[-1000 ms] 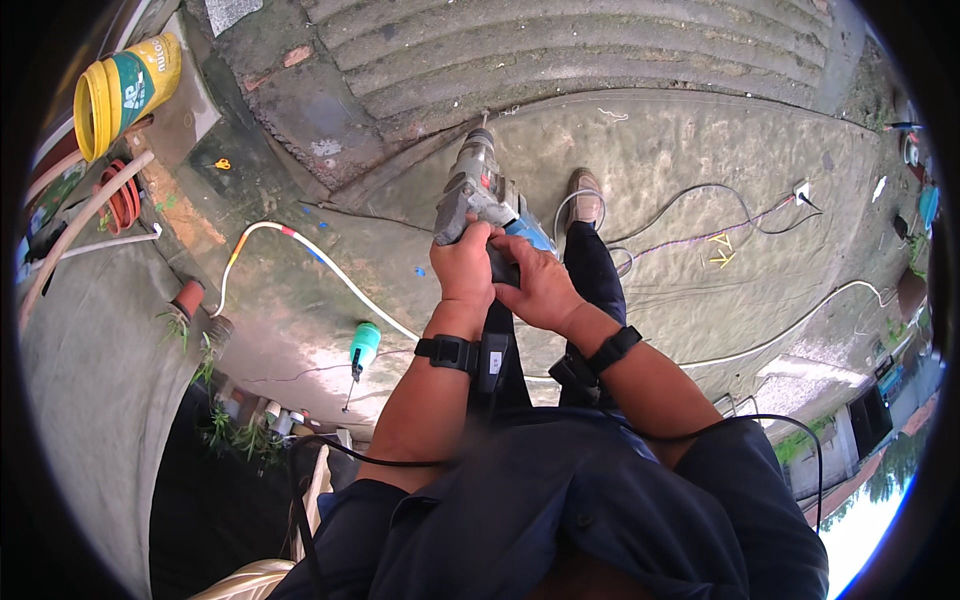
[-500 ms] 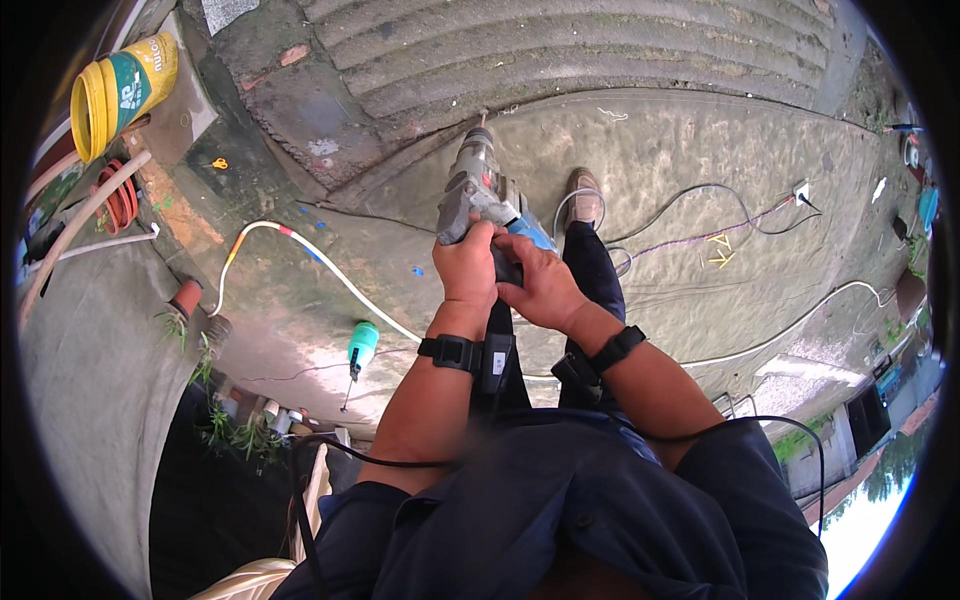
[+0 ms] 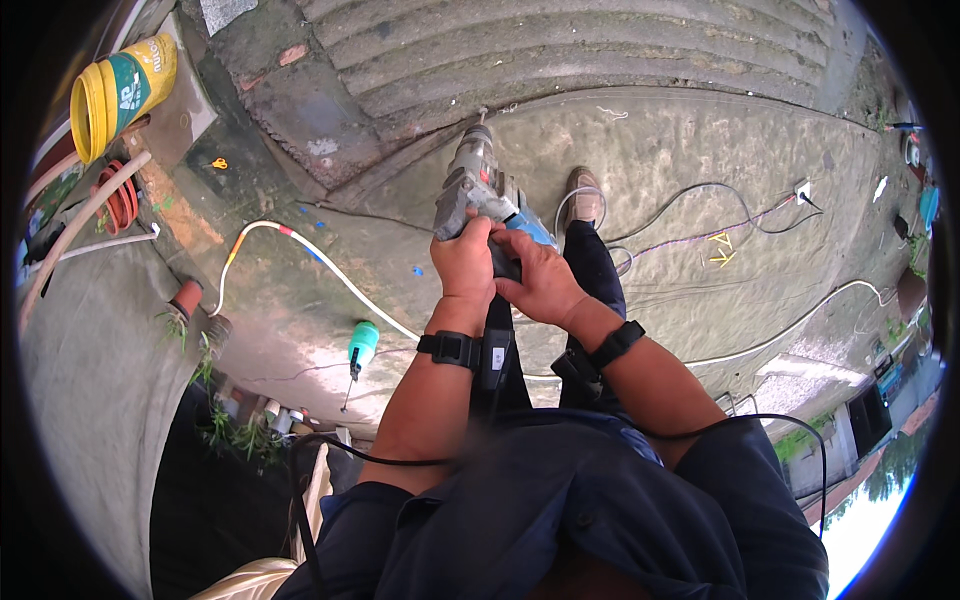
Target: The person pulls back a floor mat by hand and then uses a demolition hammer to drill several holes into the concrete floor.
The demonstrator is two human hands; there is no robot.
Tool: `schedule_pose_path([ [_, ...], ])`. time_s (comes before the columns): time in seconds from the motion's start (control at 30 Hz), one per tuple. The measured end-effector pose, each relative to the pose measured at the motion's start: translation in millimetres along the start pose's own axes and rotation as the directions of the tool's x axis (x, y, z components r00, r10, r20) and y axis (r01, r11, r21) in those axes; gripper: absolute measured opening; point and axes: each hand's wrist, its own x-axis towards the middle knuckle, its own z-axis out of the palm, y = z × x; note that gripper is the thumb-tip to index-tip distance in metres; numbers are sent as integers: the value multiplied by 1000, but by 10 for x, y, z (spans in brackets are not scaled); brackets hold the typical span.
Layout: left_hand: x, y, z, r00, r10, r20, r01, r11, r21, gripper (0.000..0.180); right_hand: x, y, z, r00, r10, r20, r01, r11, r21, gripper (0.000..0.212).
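Concrete floor point(image 3: 690, 140): stained and uneven, lying under the person and most of the scattered things.
Ridged concrete slope point(image 3: 570, 45): curves across the top of the view, bordering the floor.
White hose point(image 3: 355, 285): loops over the floor on the left, with red, blue and yellow bands near its bend.
Yellow bucket point(image 3: 150, 75): upper left, a green band around its wall, its mouth facing the lower left; the inner wall shows yellow, but I cannot tell whether anything sits deeper inside.
Power drill point(image 3: 468, 185): grey and blue, held in front of the person, its bit pointing away toward the seam where floor and slope meet; whether the tip touches is too small to tell.
Left hand point(image 3: 464, 262): clenched on the rear end of the drill.
Right hand point(image 3: 541, 280): grasping the drill's dark grip, just beside the left hand.
Reddish pot point(image 3: 187, 297): at the floor's left edge, green leaves at its lower end; its inside is hidden.
Teal container point(image 3: 365, 342): left of the left forearm, a dark fitting and thin rod at one end; contents cannot be seen.
Scissors point(image 3: 219, 163): orange-handled, on the ground, right of the bucket.
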Motion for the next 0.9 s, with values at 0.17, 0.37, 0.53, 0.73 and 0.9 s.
schedule_pose_path([
  [0.17, -7, 45, 33, 999, -37, -12, 37, 999, 3, 13, 22, 28, 17, 1000, 22, 4, -22, 1000, 4, 63],
  [0.37, 10, 36, 28, 999, -34, -24, 34, 999, -11, 12, 48, 22, 8, 1000, 24, 11, -24, 999, -21, 63],
  [0.53, 22, 34, 54, 998, -49, -37, 48, 999, -24, 12, 73, 21, -29, 1000, 3, -1, -3, 999, -42, 62],
  [0.73, 28, 34, 60, 997, -59, -50, 58, 998, -34, 13, 102, -12, -76, 1000, 6, 15, -5, 999, -50, 62],
  [0.9, 48, 36, 72, 997, -62, -46, 61, 998, -10, 14, 117, -11, -86, 999, 20, 27, -18, 998, -62, 62],
])
